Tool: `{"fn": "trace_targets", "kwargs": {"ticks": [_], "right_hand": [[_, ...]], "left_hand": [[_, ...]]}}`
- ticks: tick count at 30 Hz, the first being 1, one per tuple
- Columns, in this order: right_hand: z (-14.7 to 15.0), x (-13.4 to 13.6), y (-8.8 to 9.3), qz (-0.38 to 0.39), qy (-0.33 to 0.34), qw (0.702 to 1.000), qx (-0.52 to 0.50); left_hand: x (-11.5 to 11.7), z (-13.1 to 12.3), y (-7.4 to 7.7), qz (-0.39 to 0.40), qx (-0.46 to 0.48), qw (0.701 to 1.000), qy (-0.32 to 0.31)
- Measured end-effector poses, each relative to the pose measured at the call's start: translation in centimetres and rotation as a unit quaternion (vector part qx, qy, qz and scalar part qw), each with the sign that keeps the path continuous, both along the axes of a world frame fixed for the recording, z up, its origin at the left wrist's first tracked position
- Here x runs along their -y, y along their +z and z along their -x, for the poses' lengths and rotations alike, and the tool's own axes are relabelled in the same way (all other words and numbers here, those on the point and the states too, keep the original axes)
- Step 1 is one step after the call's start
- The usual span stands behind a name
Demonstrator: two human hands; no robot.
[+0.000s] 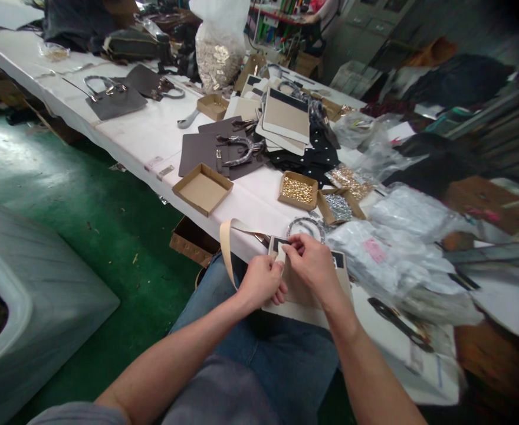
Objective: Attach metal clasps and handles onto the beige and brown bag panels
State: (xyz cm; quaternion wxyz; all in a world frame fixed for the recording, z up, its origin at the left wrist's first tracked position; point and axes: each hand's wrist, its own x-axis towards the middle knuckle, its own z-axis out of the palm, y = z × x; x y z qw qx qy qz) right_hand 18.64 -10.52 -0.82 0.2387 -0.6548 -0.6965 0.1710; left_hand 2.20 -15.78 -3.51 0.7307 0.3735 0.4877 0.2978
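Observation:
A beige bag panel [301,298] with a dark band along its top edge rests over my lap at the table's front edge. A cream strap [226,251] loops out to the left, and its pale end lies over the panel's dark band. My left hand [263,280] is closed around the strap, fingers curled at the panel's left side. With thumb and fingers, my right hand [311,262] pinches near the strap's tip, over the panel. The exact grip under the fingers is partly hidden. Just behind, a plastic-wrapped ring handle [306,221] lies on the table.
An open cardboard tray [204,192] stands left; boxes of gold hardware [298,190] and silver hardware [337,205] sit ahead. Behind are dark bag pieces [201,154] and stacked beige panels [286,115]. Plastic bags [387,254] crowd the right. A grey bin [51,301] stands left.

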Motion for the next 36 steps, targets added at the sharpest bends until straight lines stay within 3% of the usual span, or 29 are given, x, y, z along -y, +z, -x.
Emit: {"fn": "trace_targets", "kwargs": {"ticks": [2, 8, 17, 23, 31, 36], "right_hand": [[-0.2, -0.1, -0.1, -0.005, 0.001, 1.000, -0.028], [-1.7, -0.1, 0.2, 0.033, 0.140, 0.987, -0.065], [-2.3, -1.1, 0.0, 0.096, 0.114, 0.986, -0.078], [-2.4, -2.6, 1.5, 0.131, 0.187, 0.973, -0.043], [-1.9, -3.3, 2.4, 0.057, 0.334, 0.940, 0.041], [-2.5, -2.9, 1.5, 0.036, 0.325, 0.944, 0.047]], "left_hand": [[-0.2, 0.0, 0.0, 0.019, 0.010, 1.000, -0.003], [-0.3, 0.2, 0.5, 0.041, 0.017, 0.999, -0.015], [0.6, -0.7, 0.3, -0.008, 0.012, 0.999, -0.029], [1.1, -1.0, 0.9, -0.023, 0.008, 0.999, -0.028], [1.7, -0.9, 0.4, -0.011, 0.026, 1.000, 0.011], [1.2, -0.3, 0.8, -0.035, 0.017, 0.997, 0.063]]}}
